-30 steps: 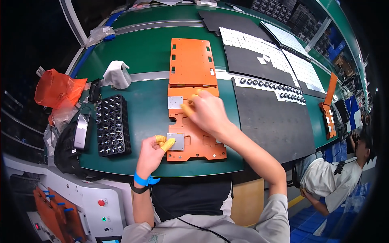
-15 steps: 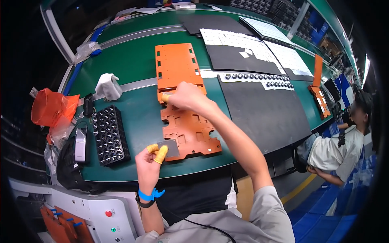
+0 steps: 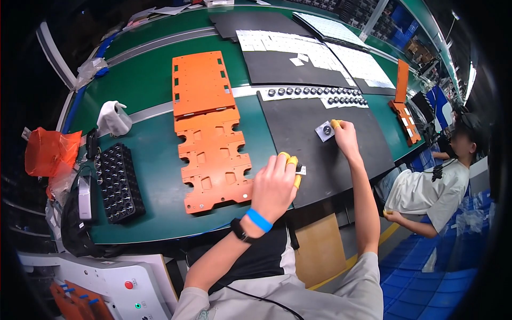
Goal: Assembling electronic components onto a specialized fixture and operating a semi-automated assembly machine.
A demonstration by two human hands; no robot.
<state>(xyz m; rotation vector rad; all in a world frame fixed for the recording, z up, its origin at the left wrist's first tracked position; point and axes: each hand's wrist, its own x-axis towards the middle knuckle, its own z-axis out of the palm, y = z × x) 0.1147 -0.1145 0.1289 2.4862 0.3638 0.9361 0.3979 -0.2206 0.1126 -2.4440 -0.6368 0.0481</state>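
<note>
Plate point(image 3: 303, 170) partly behind left hand point(image 3: 273, 186)

Left hand point(image 3: 273, 184): yellow-covered fingertips hold a small white plate with a black part point(image 3: 302, 170), partly hidden by the fingers.
Right hand point(image 3: 346, 140): yellow-covered fingertips pinch a square silver plate bearing a round black part point(image 3: 322, 132).
Flat dark-grey rectangular mat point(image 3: 317, 173): lies below both plates on the glossy green bench point(image 3: 158, 186).
Orange hinged panel point(image 3: 208, 141): lies open flat on the bench, left of the mat.
Black rectangular socketed tray point(image 3: 120, 184): stands left of the panel.
Round black parts on white strips point(image 3: 306, 91): form two rows near the mat's far edge.
</note>
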